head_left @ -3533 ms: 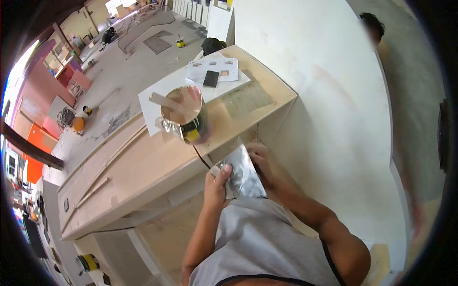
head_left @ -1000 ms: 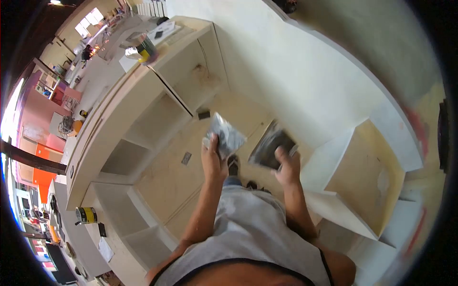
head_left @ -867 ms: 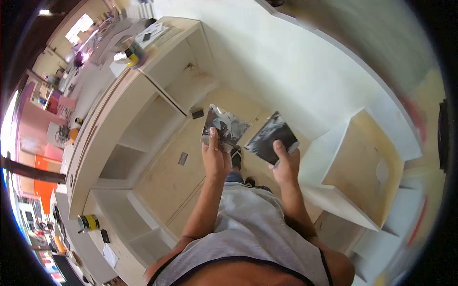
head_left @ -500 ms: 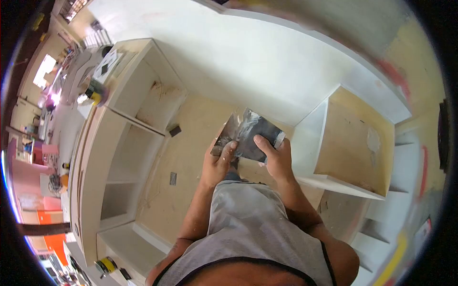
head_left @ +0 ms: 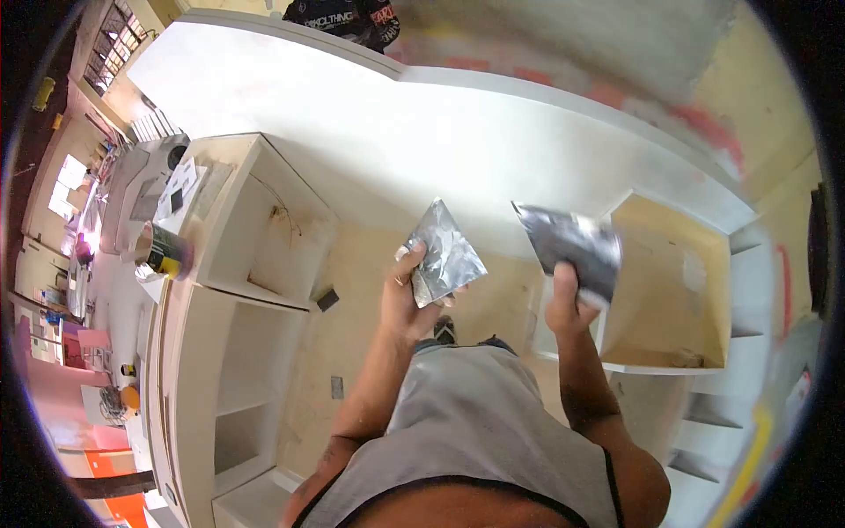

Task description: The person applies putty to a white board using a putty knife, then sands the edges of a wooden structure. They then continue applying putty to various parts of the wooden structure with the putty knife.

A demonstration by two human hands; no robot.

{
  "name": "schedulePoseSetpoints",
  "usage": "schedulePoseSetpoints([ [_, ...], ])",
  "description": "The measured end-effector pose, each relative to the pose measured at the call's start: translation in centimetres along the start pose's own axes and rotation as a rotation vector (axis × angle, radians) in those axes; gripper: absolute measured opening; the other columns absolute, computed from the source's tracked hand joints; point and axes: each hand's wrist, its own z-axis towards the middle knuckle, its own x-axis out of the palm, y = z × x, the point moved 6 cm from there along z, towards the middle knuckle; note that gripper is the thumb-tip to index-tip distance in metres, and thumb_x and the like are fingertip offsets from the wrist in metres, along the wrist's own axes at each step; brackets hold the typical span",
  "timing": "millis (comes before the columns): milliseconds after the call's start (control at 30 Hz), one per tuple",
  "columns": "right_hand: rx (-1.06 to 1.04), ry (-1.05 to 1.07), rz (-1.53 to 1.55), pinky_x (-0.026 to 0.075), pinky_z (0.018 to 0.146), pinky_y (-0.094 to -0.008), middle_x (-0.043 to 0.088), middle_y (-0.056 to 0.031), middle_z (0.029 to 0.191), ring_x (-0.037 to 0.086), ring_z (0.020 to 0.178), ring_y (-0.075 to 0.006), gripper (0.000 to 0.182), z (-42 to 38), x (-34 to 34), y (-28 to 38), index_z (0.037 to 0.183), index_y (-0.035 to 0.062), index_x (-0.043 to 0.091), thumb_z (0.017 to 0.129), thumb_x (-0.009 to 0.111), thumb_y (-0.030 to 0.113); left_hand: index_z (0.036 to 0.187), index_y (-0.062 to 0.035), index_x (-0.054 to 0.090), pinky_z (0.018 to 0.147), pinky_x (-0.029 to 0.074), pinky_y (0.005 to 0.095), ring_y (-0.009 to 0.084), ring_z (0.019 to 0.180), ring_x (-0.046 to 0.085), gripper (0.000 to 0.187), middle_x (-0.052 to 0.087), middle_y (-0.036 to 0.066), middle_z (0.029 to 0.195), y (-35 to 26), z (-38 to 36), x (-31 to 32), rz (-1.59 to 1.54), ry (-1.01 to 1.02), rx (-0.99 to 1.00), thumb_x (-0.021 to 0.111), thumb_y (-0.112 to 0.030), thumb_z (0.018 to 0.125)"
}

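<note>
In the left hand (head_left: 407,299), raised in front of the chest, a grey sheet of sandpaper (head_left: 443,253) is pinched between thumb and fingers, one corner pointing upward. The right hand (head_left: 566,308), well apart to the side, grips a second, darker sheet (head_left: 574,246) the same way, its upper part blurred. Below both lies a bare plywood floor (head_left: 356,317) with a small dark block (head_left: 327,300) resting on it. White cabinet shelves (head_left: 231,352) with open compartments run along the left, and an open box with a wooden back (head_left: 662,299) stands at the right. A paint can (head_left: 161,250) sits on the cabinet top beside some papers (head_left: 176,189). Beyond it, a workshop with windows curves away.
</note>
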Motion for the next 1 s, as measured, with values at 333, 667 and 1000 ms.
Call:
schedulePoseSetpoints([
  [333,0.283,1.12,-0.771,0.051,0.084,-0.0343,0.063,-0.0219,0.111,0.065,0.093,-0.0308,0.04,-1.2,7.0,-10.8,0.118,-0.0043,0.061,0.089,0.062,0.023,0.119,0.0042,0.05,0.042,0.054,0.0323,0.0269,0.062,0.069,0.031,0.066,0.015,0.09,-3.9,0.4,-1.7,0.312,-0.164,0.16,0.054,-0.013,0.093],
  [667,1.062,0.246,0.323,0.051,0.076,-0.0423,0.055,-0.0108,0.12,0.056,0.108,-0.0263,0.053,-5.2,8.8,-10.2,0.129,0.0046,0.051,0.087,0.07,0.031,0.132,0.0012,0.051,0.078,0.057,0.0333,0.0164,0.088,0.065,0.042,0.067,0.01,0.103,-7.2,-5.5,-5.3,0.625,-0.556,0.644,0.056,-0.026,0.1],
  [1000,0.96,0.596,0.485,0.039,0.04,-0.0273,0.063,-0.0095,0.094,0.061,0.065,-0.018,0.046,-11.7,22.5,-9.9,0.118,0.0007,0.053,0.086,0.071,0.028,0.149,-0.023,0.038,0.099,0.049,0.0426,0.0387,0.114,0.06,0.057,0.051,0.011,0.142,-13.3,-13.8,-4.6,1.308,-0.474,0.643,0.054,-0.008,0.095],
])
